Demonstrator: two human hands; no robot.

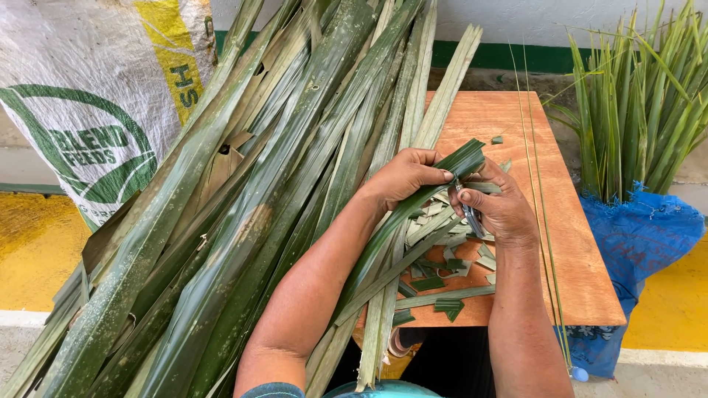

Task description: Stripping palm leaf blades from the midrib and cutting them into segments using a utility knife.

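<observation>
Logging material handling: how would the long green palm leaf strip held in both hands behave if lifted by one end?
The long green palm leaf strip would probably droop yet spring back, since it already curves between the left hand and right hand. Likely light, being thin and flat.

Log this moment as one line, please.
left hand: holds green leaf strip | right hand: small blade at strip | cut pieces on wooden table

Wooden table [582, 265], yellow floor [29, 243] (white wall [531, 18])
</observation>
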